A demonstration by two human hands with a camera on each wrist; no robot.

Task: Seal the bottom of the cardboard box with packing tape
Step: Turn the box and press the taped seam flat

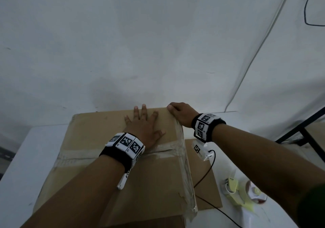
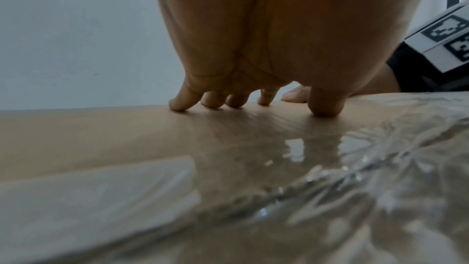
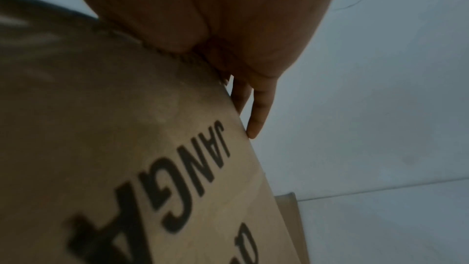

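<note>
A brown cardboard box (image 1: 105, 131) stands on the white table with its flaps closed and facing up. Clear packing tape (image 1: 84, 154) runs across the middle seam and wrinkles down the right edge; it shines close up in the left wrist view (image 2: 330, 168). My left hand (image 1: 149, 120) lies flat on the far half of the top, fingers spread, fingertips (image 2: 177, 105) pressing the cardboard (image 2: 88, 131). My right hand (image 1: 177, 111) grips the far right corner, thumb on top. Its fingers (image 3: 256, 111) reach down the far side of the printed box wall (image 3: 127, 127).
A tape dispenser (image 1: 249, 190) with yellowish backing scraps lies on the table (image 1: 21, 157) at the right, near my right forearm. A flat cardboard sheet (image 1: 204, 175) lies between it and the box, crossed by a black cable (image 1: 207, 169). A white wall stands behind.
</note>
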